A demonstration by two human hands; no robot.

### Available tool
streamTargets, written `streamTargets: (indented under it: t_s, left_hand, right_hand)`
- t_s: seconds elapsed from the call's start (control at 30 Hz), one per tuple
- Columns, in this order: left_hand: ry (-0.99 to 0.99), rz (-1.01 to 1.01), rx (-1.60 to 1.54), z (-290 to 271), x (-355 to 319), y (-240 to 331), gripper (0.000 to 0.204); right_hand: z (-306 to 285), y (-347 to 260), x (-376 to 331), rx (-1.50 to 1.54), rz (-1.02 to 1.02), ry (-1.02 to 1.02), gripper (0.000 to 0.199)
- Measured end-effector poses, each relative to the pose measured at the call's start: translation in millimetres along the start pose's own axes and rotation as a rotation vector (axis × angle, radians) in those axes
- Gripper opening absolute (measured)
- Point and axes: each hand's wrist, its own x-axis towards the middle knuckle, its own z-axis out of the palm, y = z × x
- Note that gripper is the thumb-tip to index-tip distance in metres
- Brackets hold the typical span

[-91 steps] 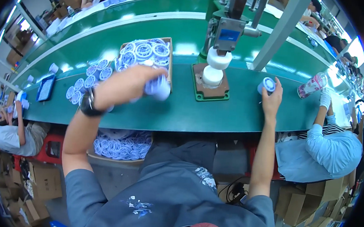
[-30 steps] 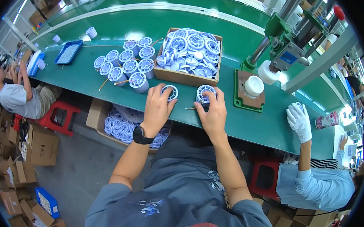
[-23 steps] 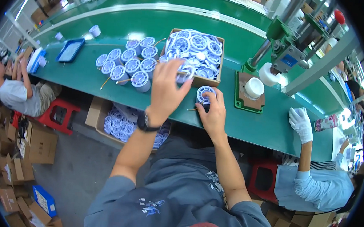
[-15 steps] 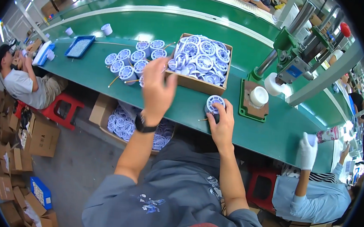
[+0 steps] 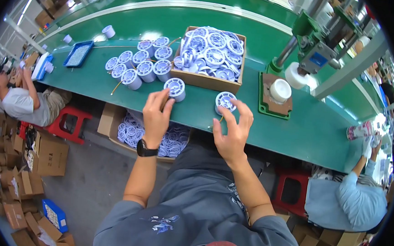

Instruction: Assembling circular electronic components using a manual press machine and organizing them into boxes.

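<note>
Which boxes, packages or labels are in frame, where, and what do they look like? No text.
Open cardboard box: on the green bench, beyond the left hand; brown, full of white spools.
Second carton: under the bench edge, brown, holding more white spools.
Blue tray: far left on the bench, rectangular.
Stacked cardboard boxes: floor at left, brown, closed.
Blue label: on the grey press head, small rectangle.
Printed packet: right end of the bench, pink and white.
</note>
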Motion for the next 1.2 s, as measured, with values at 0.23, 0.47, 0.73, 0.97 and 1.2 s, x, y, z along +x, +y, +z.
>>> streamTargets:
  t_s: [0.23, 0.47, 0.73, 0.97, 1.2]
  left_hand:
    - [-0.144, 0.108, -0.122, 27, -19, 53, 0.029]
    - [-0.339, -0.010, -0.511, 23, 34, 29, 0.035]
    - [-0.595, 0.195, -0.380, 26, 32, 27, 0.041]
    - [-0.450, 0.338, -0.171, 34, 21, 30, 0.050]
    - [-0.268, 0.411, -0.083, 37, 46, 50, 0.043]
  right_hand:
    - [-2, 28, 0, 0.089, 0.233, -0.099, 0.047]
    - [2, 39, 2, 0.263, 0.256, -0.185, 0.044]
    - [-1, 55, 10, 0.239, 0.177, -0.330, 0.045]
    - [-8, 58, 21, 0.173, 0.061, -0.383, 0.046]
    - [-10, 72, 89, 0.040, 0.004, -0.205, 0.031]
